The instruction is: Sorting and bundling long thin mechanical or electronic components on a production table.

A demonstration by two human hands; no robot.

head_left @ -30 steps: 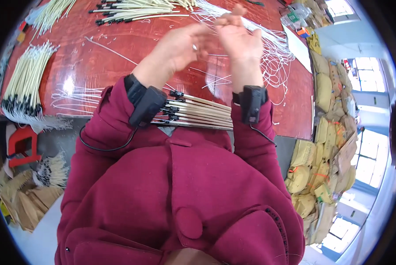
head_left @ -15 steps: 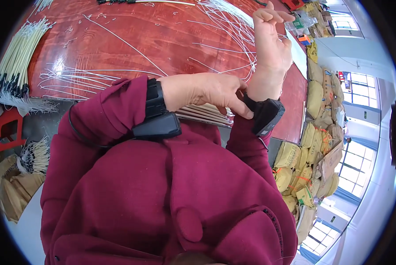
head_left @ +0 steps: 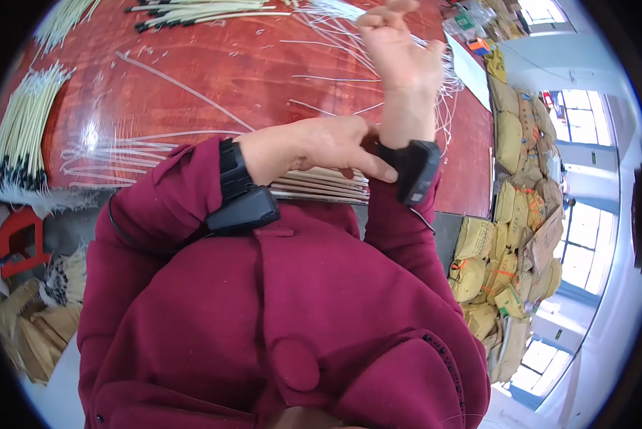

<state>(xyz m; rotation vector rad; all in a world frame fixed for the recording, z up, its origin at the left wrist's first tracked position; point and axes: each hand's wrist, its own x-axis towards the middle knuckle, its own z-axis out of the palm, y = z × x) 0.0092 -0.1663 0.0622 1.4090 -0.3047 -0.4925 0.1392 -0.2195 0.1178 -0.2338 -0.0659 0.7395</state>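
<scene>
My right forearm is raised over the table, with my right hand held palm up, its thumb apart and its fingers loosely bent. Nothing lies in that palm. Around the right wrist sits a black box-shaped device on a black strap. Reaching across from the left, my left hand grips at this strap, thumb beside the device; its other fingertips are partly hidden behind the wrist. A similar black device is strapped to my left wrist, over the maroon sleeve's end.
The red table carries loose white wires and bundles of cream tubes with black ends. Flat strips lie at its near edge. A red stool stands left; stacked yellow sacks line the right.
The whole view has shifted a little. My right hand appears farther left and its fingers tilt farther away. My left hand keeps its hold at the right wrist strap.
</scene>
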